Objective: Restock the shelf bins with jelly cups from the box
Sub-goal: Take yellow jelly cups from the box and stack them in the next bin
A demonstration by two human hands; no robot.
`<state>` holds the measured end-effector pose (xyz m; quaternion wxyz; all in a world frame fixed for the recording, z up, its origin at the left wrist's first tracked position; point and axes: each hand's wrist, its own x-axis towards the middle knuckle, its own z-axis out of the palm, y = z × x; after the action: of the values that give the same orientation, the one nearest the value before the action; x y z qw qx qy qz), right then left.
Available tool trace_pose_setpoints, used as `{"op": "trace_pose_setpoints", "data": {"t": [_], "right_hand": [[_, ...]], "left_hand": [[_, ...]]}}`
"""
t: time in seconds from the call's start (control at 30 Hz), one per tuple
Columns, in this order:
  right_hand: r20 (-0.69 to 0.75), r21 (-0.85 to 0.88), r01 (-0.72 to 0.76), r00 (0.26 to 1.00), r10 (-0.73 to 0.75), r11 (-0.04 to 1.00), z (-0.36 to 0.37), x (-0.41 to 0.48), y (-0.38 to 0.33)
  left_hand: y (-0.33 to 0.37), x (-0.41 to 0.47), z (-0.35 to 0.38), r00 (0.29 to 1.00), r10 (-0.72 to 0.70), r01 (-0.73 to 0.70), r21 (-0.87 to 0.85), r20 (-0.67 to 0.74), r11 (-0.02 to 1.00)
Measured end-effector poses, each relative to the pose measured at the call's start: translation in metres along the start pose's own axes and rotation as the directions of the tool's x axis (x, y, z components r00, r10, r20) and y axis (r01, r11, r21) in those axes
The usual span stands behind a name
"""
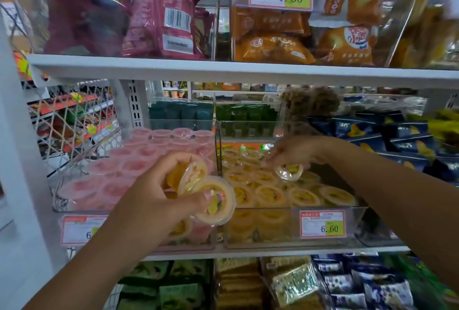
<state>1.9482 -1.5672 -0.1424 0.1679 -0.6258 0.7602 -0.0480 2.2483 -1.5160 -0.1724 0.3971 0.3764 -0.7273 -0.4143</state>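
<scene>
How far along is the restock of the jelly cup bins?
Done: the pink bin looks full, and the yellow bin is filled to its front rim. In hand: the right hand holds one yellow cup over that bin; the left hand grips at least two spare cups. Left: placing those, probably toward the emptier-looking back. The box is out of view.

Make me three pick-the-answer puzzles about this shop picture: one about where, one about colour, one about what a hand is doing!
1. What colour fills the left bin? A green B pink C blue
2. The right hand holds its jelly cup where? A above the left bin B above the right bin C on the floor
3. The left hand is: A empty B flat and open C gripping yellow cups
Answers: 1 B, pink cups fill it; 2 B, the hand hovers over that bin; 3 C, fingers curl round them.
</scene>
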Motion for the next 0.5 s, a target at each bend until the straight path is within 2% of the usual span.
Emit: {"op": "trace_pose_setpoints", "data": {"t": [0.07, 0.17, 0.3, 0.5], "right_hand": [[-0.030, 0.002, -0.012, 0.999, 0.012, 1.000, 0.000, -0.002, 0.006], [-0.017, 0.127, -0.040, 0.999, 0.042, 0.991, 0.005, -0.004, 0.010], [-0.087, -0.119, 0.039, 0.995, -0.050, 0.992, 0.012, -0.008, 0.009], [-0.137, -0.126, 0.089, 0.985, -0.106, 0.988, 0.014, -0.006, 0.019]], "left_hand": [[0.000, -0.002, 0.001, 1.000, -0.001, 0.001, -0.005, -0.004, 1.000], [0.001, -0.003, 0.002, 1.000, 0.003, -0.004, -0.011, -0.009, 1.000], [0.002, -0.005, 0.001, 1.000, 0.010, -0.010, -0.003, -0.011, 1.000], [0.003, -0.005, 0.003, 1.000, 0.018, -0.018, -0.012, 0.002, 1.000]]}}
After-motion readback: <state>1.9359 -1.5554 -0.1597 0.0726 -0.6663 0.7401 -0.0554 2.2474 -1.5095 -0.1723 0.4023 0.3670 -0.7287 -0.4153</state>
